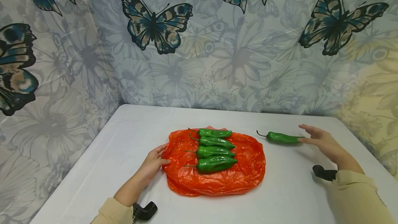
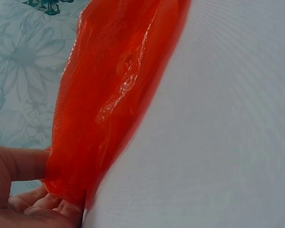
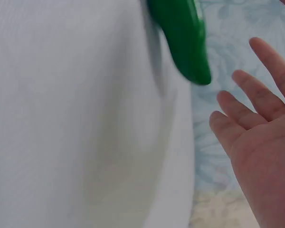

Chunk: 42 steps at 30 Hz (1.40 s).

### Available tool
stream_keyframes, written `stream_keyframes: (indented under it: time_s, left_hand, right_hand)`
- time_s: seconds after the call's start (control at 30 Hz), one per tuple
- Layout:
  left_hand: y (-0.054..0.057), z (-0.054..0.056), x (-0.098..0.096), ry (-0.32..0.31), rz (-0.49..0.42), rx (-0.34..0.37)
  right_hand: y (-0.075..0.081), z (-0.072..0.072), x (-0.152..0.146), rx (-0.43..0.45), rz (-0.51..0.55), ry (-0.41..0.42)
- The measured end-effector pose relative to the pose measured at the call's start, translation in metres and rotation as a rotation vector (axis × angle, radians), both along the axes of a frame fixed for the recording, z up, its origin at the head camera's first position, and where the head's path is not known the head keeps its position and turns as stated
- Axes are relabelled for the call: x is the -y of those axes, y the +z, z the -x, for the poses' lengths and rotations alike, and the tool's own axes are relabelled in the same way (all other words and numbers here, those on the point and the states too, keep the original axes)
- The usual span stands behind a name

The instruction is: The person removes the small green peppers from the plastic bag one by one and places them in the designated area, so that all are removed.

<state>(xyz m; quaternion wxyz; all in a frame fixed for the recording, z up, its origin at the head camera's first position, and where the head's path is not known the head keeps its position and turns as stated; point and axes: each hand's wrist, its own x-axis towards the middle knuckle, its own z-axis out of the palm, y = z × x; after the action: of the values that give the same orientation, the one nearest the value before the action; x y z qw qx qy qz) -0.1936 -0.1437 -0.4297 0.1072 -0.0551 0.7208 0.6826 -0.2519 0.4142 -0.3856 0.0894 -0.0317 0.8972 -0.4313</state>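
A red plastic bag point(image 1: 217, 186) lies flattened on the table, with several green peppers point(image 1: 216, 164) in a column on it, stems to the left. At the bag's left edge my left hand point(image 1: 153, 163) pinches the plastic; in the left wrist view the thumb point(image 2: 31, 164) is on one side of the red film and the fingers curl at the other. One more green pepper point(image 1: 283, 138) lies on the table to the right of the bag. My right hand point(image 1: 324, 144) is at that pepper's tip with fingers spread, and in the right wrist view the palm and fingers hold nothing.
The white table point(image 1: 136, 123) has its back edge against a fabric backdrop point(image 1: 199, 78) printed with butterflies and flowers. A black wrist mount point(image 1: 145, 211) sits on the left wrist and another black mount point(image 1: 324, 173) on the right.
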Motion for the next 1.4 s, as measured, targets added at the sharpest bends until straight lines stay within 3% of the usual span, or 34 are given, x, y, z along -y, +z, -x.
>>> stream_keyframes:
  time_s: [0.23, 0.47, 0.93, 1.4]
  left_hand:
    - [0.000, -0.001, 0.000, 0.002, 0.003, -0.007]
    - [-0.001, 0.000, -0.001, 0.003, 0.002, -0.007]
    - [0.000, -0.001, -0.001, 0.002, 0.012, -0.009]
    - [0.001, -0.001, -0.001, 0.007, 0.020, -0.001]
  right_hand:
    - [0.015, 0.000, 0.014, -0.060, 0.003, 0.008]
    - [0.024, -0.002, 0.037, -0.200, 0.004, 0.065]
    - [0.041, -0.007, 0.075, -0.297, 0.071, 0.116]
    - [0.048, -0.010, 0.111, -0.380, 0.170, 0.283]
